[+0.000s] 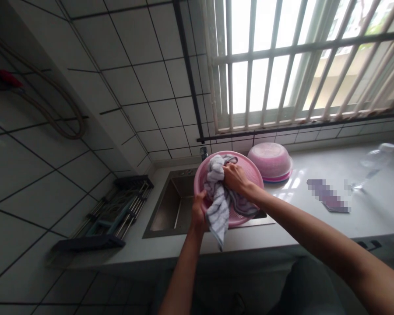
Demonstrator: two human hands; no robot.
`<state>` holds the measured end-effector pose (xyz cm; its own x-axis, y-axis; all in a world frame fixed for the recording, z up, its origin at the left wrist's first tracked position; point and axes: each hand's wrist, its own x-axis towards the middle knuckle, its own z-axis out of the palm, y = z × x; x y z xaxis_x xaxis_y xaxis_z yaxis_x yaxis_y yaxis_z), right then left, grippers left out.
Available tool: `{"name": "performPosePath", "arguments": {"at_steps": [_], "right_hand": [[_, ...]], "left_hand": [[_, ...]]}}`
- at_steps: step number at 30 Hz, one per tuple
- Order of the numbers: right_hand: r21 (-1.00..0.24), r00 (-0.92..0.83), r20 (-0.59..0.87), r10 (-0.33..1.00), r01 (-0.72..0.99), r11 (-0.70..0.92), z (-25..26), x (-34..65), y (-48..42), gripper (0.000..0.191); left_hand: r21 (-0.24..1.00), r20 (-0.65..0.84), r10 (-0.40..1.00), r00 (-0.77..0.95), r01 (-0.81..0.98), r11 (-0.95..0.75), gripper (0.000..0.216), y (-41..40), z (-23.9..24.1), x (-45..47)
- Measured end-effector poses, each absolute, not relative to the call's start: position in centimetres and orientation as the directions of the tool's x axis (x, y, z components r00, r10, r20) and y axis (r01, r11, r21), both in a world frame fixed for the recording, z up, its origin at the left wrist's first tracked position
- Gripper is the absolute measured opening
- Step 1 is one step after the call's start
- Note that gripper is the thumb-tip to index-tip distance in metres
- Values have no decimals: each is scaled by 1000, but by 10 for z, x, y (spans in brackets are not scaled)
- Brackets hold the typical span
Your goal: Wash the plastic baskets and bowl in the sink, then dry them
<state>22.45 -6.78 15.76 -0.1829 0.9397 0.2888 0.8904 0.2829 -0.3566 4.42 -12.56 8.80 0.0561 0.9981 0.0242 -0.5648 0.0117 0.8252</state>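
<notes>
A pink plastic strainer basin [252,173] is held tilted over the sink [170,205]. My left hand [198,214] grips its lower rim, fingers wrapped round the edge. My right hand [234,177] is closed on a grey-and-white striped cloth [216,201] and presses it against the inside of the basin. The cloth's loose end hangs down past the counter edge.
A second pink basin [271,162] lies upside down on the white counter [315,205] behind. A clear plastic bottle [376,164] stands at the right, a blurred flat object [328,196] beside it. A dish rack [111,214] sits left of the sink. Barred window above.
</notes>
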Motion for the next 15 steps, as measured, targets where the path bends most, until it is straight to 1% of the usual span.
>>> {"name": "performPosePath", "arguments": {"at_steps": [2, 3, 5, 7, 8, 9, 10, 12, 13, 15], "right_hand": [[-238, -176, 278, 944, 940, 245, 153, 235, -72, 38], [-207, -164, 266, 950, 953, 222, 147, 238, -75, 38], [-198, -145, 191, 971, 963, 182, 130, 242, -82, 34], [-253, -141, 72, 987, 955, 154, 109, 241, -90, 26], [-318, -161, 13, 987, 935, 157, 99, 239, -95, 24], [-414, -207, -33, 978, 894, 175, 90, 237, -100, 25], [-535, -276, -57, 960, 820, 204, 81, 236, -105, 30], [-779, -417, -59, 907, 587, 219, 68, 235, -118, 45], [-865, -464, -56, 884, 464, 190, 64, 236, -125, 51], [-948, -461, -52, 886, 301, 101, 62, 241, -139, 54]], "left_hand": [[844, 126, 992, -22, -523, -119, 46, -125, 96, 40], [855, 190, 980, -57, -480, -194, 52, -125, 99, 37], [867, 304, 946, -108, -379, -322, 61, -126, 105, 34], [871, 368, 921, -126, -301, -389, 64, -126, 107, 36], [875, 377, 917, -131, -276, -399, 64, -125, 105, 38], [881, 371, 919, -136, -262, -394, 64, -125, 103, 40], [891, 349, 927, -137, -259, -374, 63, -125, 99, 42], [916, 268, 956, -122, -274, -292, 60, -123, 92, 45], [927, 224, 969, -105, -284, -246, 58, -121, 89, 45], [939, 160, 984, -74, -296, -175, 54, -117, 87, 42]]}}
